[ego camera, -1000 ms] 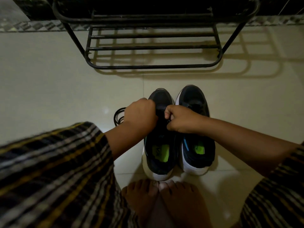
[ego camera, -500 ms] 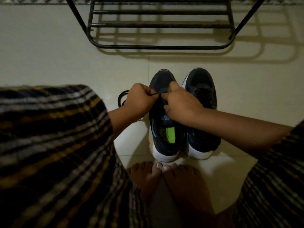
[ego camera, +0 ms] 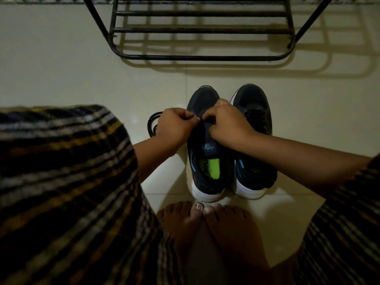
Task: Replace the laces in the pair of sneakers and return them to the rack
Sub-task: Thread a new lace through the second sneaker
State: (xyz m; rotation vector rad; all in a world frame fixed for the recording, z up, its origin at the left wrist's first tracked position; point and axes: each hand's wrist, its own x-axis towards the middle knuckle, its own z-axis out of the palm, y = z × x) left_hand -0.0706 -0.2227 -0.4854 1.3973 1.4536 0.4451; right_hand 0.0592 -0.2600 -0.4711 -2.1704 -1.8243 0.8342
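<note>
Since a second ago our view has tipped down, so the rack (ego camera: 197, 57) sits higher in frame, and both our hands have crept toward the toe of the left sneaker (ego camera: 205, 145).

Our left hand (ego camera: 174, 126) is curled, thumb and forefinger pinching what looks like a dark lace end at the eyelet row; our right hand (ego camera: 228, 124) is curled too, pinching at the same spot from the other side, fingertips nearly touching the left's. The lace itself is too dark against the upper to trace. Under the hands the left sneaker stands on the tiled floor (ego camera: 82, 79), toe toward the rack, its green insole showing in the open collar. The right sneaker (ego camera: 253, 140) touches it side by side and appears already laced. A loose black lace (ego camera: 152, 124) coils on the floor just beside our left wrist. The rack stands beyond the toes, well apart, its bars bare in the part we see. Our bare feet (ego camera: 205, 223) sit just behind the heels.

We judge we are threading a low eyelet pair. To do it well we should keep the tip pinched close to its end, feed it straight through, then draw both sides even before crossing up. Poor light makes a skipped eyelet the likeliest slip.
</note>
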